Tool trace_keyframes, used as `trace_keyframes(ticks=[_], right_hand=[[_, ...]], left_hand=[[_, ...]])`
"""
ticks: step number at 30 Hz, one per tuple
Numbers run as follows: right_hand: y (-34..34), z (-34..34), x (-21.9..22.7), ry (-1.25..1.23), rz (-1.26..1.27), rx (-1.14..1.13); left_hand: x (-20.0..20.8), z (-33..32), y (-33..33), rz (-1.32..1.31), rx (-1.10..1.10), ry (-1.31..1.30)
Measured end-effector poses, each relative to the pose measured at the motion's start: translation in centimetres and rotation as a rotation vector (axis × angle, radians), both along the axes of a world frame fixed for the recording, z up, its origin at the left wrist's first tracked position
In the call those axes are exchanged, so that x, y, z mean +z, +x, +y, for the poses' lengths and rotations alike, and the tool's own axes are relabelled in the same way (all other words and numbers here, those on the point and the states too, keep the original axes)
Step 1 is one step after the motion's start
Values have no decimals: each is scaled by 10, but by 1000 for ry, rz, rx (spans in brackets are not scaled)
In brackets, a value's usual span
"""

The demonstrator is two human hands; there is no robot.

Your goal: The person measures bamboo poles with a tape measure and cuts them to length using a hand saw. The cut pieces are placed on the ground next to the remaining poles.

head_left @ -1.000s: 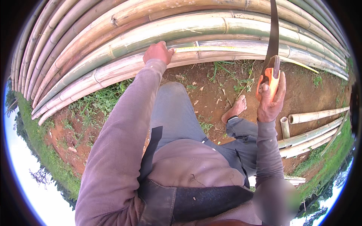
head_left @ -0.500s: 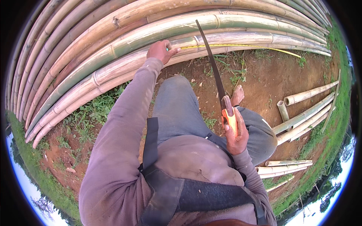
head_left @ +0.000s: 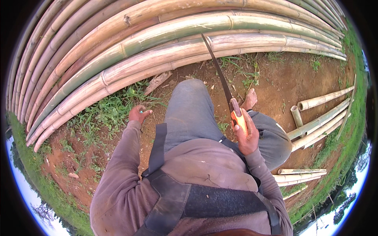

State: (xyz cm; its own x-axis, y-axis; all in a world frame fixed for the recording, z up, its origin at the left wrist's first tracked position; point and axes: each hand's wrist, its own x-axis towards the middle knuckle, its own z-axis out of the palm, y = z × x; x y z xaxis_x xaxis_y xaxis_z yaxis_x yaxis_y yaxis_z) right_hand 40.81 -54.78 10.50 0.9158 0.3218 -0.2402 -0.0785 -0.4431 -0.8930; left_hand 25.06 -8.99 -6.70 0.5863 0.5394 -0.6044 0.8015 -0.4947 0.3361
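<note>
My right hand is closed round the orange and brown handle of a handsaw. The saw's long dark blade points up and away, its tip overlapping the near bamboo poles in the view; whether it touches them I cannot tell. My left hand is low over the ground at my left, fingers closed on a tape measure, of which only a small teal bit shows. No yellow strip is visible out of it. Beyond both hands lies a stack of long bamboo poles, tan and greenish.
Shorter cut bamboo pieces lie on the soil at the right, with a second small group nearer me. A flat wood scrap rests beside the stack. Green weeds grow below the poles. My bare foot is near the blade.
My left hand has drawn back from the poles, down and to the left. The yellow tape strip stretched along the poles is gone from view. My right hand still grips the saw, nearly unmoved.
</note>
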Motion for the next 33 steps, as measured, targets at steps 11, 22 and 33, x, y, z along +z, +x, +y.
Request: trace_keyframes(ticks=[11, 22, 33], right_hand=[[-13, 2, -20, -83, -49, -43], [-33, 9, -19, 1, -7, -86], [-33, -21, -59, 76, 58, -102]], left_hand=[[20, -6, -77, 136, -96, 314], [53, -51, 257, -302, -603, 375], [18, -44, 274, -291, -490, 234]])
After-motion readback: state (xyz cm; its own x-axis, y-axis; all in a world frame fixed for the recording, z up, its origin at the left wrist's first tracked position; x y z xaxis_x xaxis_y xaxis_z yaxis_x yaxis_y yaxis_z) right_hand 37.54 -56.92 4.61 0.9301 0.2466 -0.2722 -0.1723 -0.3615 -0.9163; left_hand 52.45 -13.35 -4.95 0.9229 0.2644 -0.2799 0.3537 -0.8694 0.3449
